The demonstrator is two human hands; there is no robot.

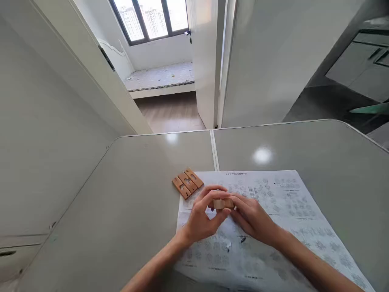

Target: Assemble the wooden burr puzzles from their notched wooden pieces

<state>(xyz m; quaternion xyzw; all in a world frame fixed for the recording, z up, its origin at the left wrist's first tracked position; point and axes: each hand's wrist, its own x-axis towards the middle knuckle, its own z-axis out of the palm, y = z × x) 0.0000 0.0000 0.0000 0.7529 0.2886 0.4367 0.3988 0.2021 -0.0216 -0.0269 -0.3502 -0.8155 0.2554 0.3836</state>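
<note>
My left hand [203,217] and my right hand [252,217] meet above a printed instruction sheet [291,215], both pinching a small wooden puzzle block [223,203] between fingers and thumbs. Three flat notched wooden pieces [187,182] lie side by side on the table just beyond my left hand, at the sheet's far left corner. Nothing else is in either hand.
The grey table [121,211] has a seam [214,150] down its middle and rounded far corners. A wall stands close on the left. Beyond the table an open doorway [170,109] leads to a room with a window. Dark cabinets [358,69] sit at the right.
</note>
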